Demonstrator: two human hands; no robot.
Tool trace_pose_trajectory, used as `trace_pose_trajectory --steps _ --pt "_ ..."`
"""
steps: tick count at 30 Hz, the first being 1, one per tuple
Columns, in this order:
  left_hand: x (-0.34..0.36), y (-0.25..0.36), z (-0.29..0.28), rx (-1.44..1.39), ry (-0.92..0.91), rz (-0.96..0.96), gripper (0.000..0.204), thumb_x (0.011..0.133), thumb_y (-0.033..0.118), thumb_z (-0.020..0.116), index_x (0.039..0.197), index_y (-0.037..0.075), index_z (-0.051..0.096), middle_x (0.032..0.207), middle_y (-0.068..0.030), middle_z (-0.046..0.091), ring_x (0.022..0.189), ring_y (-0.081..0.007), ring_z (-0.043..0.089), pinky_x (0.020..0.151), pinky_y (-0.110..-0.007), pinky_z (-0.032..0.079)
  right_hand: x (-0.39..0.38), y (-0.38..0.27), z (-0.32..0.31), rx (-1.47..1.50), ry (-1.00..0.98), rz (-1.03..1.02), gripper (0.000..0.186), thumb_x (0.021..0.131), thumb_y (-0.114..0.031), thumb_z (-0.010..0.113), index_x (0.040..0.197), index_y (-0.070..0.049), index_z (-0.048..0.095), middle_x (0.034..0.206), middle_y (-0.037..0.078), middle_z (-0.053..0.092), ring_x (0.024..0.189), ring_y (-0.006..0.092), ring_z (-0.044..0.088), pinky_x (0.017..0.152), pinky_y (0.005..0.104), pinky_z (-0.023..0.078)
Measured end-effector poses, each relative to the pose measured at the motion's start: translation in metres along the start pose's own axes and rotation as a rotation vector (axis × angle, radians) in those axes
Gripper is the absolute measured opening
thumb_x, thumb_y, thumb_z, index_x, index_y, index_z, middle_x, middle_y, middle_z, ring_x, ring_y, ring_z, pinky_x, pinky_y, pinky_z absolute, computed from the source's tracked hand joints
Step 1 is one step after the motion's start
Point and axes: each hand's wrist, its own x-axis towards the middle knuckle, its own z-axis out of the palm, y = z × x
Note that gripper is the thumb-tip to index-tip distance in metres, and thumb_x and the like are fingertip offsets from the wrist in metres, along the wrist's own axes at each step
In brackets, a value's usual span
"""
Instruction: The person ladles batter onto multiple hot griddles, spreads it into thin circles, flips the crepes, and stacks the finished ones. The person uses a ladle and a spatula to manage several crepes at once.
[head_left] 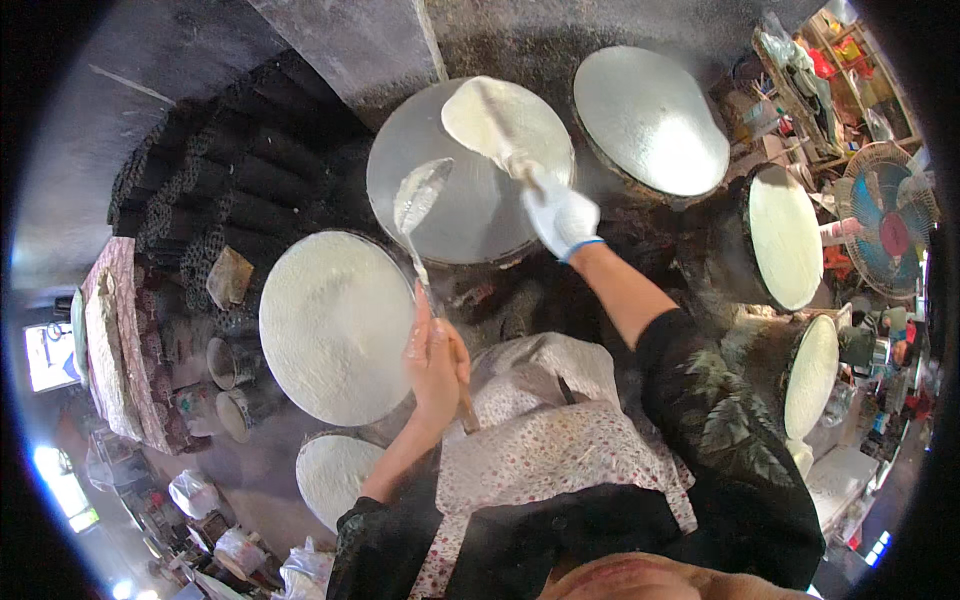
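While the gloved right hand [562, 215] gripped a flat paddle [482, 118] over the round griddle [470, 172], the bare left hand [436, 362] clasped a ladle [421, 192] beside it (batter-coated); tilting could probably drip batter.

Around me I count six round griddle plates [335, 325], two long-handled tools, a ladle [420, 195] and a flat spatula [480, 120], two small pots [232, 362] down by the left, and one electric fan [893, 235].
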Motion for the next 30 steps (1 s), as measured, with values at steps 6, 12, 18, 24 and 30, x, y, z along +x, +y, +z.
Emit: trace_pose_trajectory --steps 6,12,18,24,30 --pt "-0.011 0.002 -0.003 0.001 0.036 -0.033 0.058 0.113 0.011 0.04 0.169 0.008 0.024 0.069 0.0007 0.052 0.049 -0.0042 0.043 0.045 -0.021 0.038 0.003 -0.004 -0.005 -0.263 -0.306 0.241 0.043 0.099 -0.034 0.057 0.141 -0.027 0.063 0.1 0.016 0.077 0.084 0.0425 0.073 0.077 0.0527 0.057" --pt "-0.016 0.003 -0.009 -0.033 0.065 0.0 0.057 0.113 0.008 0.04 0.168 0.008 0.026 0.07 -0.0001 0.053 0.049 -0.005 0.044 0.046 -0.021 0.038 0.018 -0.001 -0.014 -0.307 -0.078 0.055 0.042 0.104 -0.039 0.051 0.143 -0.029 0.061 0.098 0.017 0.076 0.088 0.0399 0.073 0.075 0.0515 0.057" --pt "-0.021 0.001 0.011 0.004 0.129 0.024 0.056 0.114 0.009 0.04 0.168 0.008 0.026 0.069 -0.0002 0.053 0.049 -0.0053 0.044 0.045 -0.021 0.038 0.027 -0.003 0.002 -0.265 -0.235 -0.173 0.041 0.102 -0.037 0.051 0.139 -0.023 0.062 0.091 0.018 0.077 0.083 0.0434 0.073 0.08 0.0554 0.056" --pt "-0.028 0.002 0.026 0.027 0.149 0.084 0.056 0.115 0.011 0.04 0.168 0.007 0.023 0.068 -0.0007 0.053 0.048 -0.0055 0.044 0.045 -0.021 0.039 0.037 0.026 -0.011 -0.343 -0.229 0.128 0.038 0.102 -0.041 0.052 0.134 -0.022 0.06 0.088 0.02 0.075 0.083 0.0406 0.074 0.075 0.0537 0.057" --pt "-0.03 -0.008 0.052 0.016 0.221 0.136 0.055 0.115 0.012 0.039 0.168 0.007 0.024 0.069 -0.003 0.051 0.048 -0.0086 0.045 0.044 -0.024 0.04 0.061 0.008 -0.019 -0.216 -0.377 -0.358 0.042 0.101 -0.039 0.052 0.139 -0.023 0.063 0.092 0.018 0.076 0.085 0.041 0.074 0.078 0.0542 0.057"
